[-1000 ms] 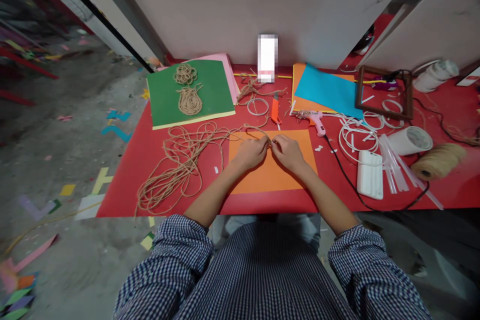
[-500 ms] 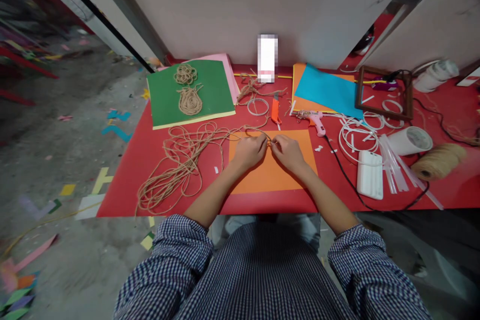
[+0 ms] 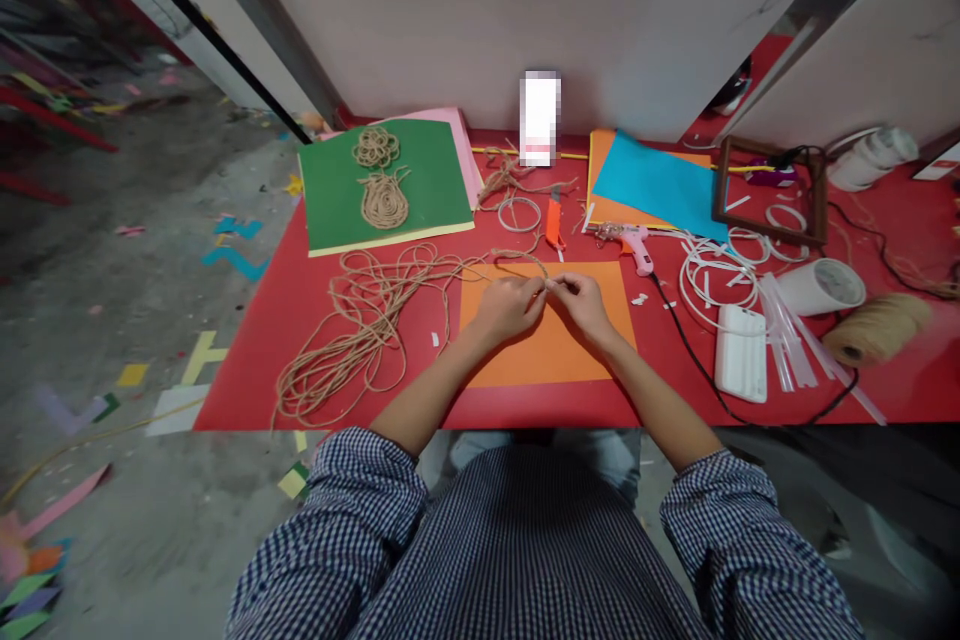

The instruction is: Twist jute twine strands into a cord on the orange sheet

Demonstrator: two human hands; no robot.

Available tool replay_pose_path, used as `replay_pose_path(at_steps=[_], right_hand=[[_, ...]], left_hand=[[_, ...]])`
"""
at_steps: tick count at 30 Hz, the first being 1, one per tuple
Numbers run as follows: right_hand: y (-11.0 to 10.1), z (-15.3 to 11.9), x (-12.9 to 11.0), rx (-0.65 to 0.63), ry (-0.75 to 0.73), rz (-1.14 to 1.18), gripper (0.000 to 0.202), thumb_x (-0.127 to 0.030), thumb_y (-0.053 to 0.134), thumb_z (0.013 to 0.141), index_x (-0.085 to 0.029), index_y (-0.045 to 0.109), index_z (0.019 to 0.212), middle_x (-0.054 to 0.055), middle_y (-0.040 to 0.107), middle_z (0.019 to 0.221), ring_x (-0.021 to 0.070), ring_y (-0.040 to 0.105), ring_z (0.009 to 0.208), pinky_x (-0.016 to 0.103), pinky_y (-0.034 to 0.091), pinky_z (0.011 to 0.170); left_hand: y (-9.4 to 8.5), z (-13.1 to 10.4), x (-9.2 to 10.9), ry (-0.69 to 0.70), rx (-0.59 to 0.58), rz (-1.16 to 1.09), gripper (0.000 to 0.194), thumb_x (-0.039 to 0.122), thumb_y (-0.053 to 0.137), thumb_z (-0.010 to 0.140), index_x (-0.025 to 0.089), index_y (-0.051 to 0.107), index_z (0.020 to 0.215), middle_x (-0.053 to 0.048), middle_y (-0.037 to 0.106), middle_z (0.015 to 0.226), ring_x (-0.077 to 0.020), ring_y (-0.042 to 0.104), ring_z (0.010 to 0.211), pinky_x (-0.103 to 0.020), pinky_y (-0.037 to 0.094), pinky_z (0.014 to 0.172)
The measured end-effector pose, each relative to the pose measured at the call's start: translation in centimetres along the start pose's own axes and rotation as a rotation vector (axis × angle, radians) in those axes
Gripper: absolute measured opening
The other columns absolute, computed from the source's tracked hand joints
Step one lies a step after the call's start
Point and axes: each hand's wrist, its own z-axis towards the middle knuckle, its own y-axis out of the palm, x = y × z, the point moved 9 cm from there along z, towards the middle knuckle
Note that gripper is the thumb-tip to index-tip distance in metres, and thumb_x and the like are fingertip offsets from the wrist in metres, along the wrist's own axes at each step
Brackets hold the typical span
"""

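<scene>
My left hand [image 3: 511, 308] is closed on the brown twine [image 3: 375, 305], with its fingertips pinched over the orange sheet [image 3: 547, 355]. Touching those fingertips, my right hand [image 3: 581, 302] is also closed in a pinch at the twine's end; the bit between the fingers is tiny. From my hands the twine curves back and left, then spreads in a loose tangle over the red table [image 3: 247, 360]. Two coiled bundles of twine [image 3: 385, 200] lie on the green sheet [image 3: 435, 175] at the back left.
Behind my hands are an orange cutter [image 3: 553, 222], a clear ring [image 3: 519, 214] and a pink glue gun [image 3: 637, 248]. To the right lie a white box [image 3: 741, 352], clear sticks [image 3: 784, 340], a twine spool [image 3: 881, 328] and a wooden frame [image 3: 819, 195]. A lit phone [image 3: 540, 115] stands behind.
My fingertips have come together and turned slightly, and the twine near them now arches up behind my left hand. The view has shifted a little.
</scene>
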Motion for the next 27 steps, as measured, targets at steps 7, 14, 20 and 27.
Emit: replay_pose_path(at_steps=[7, 14, 20, 27], right_hand=[[0.2, -0.4, -1.4, -0.019, -0.021, -0.074, 0.041, -0.057, 0.064, 0.094, -0.018, 0.075, 0.087, 0.004, 0.070, 0.082, 0.0197, 0.060, 0.075, 0.031, 0.046, 0.073], [0.3, -0.7, -2.2, -0.020, -0.057, -0.314, 0.035, -0.047, 0.056, 0.099, -0.019, 0.071, 0.086, 0.001, 0.058, 0.068, 0.0173, 0.049, 0.064, 0.029, 0.038, 0.064], [0.4, -0.7, -2.9, 0.009, -0.117, -0.551, 0.021, -0.035, 0.056, 0.097, -0.020, 0.069, 0.089, 0.000, 0.059, 0.071, 0.0170, 0.050, 0.066, 0.029, 0.033, 0.066], [0.7, -1.0, -3.1, 0.008, -0.155, -0.673, 0.020, -0.035, 0.052, 0.102, -0.020, 0.066, 0.099, 0.007, 0.071, 0.092, 0.0216, 0.060, 0.079, 0.031, 0.038, 0.073]], left_hand=[[-0.7, -0.1, 0.4, 0.010, -0.077, -0.015, 0.047, 0.051, 0.038, 0.105, 0.020, 0.071, 0.119, -0.016, 0.076, 0.097, -0.0288, 0.069, 0.086, -0.038, 0.044, 0.075], [-0.2, 0.0, 0.4, 0.007, -0.166, 0.042, 0.039, 0.038, 0.039, 0.103, 0.021, 0.069, 0.121, -0.017, 0.076, 0.099, -0.0301, 0.069, 0.087, -0.040, 0.046, 0.078], [0.6, 0.0, 0.3, -0.005, -0.203, 0.048, 0.038, 0.036, 0.039, 0.102, 0.020, 0.068, 0.122, -0.017, 0.076, 0.104, -0.0324, 0.071, 0.091, -0.042, 0.048, 0.080], [0.7, 0.0, 0.2, -0.056, -0.195, -0.009, 0.037, 0.035, 0.038, 0.104, 0.021, 0.067, 0.124, -0.016, 0.076, 0.105, -0.0316, 0.072, 0.094, -0.041, 0.048, 0.082]])
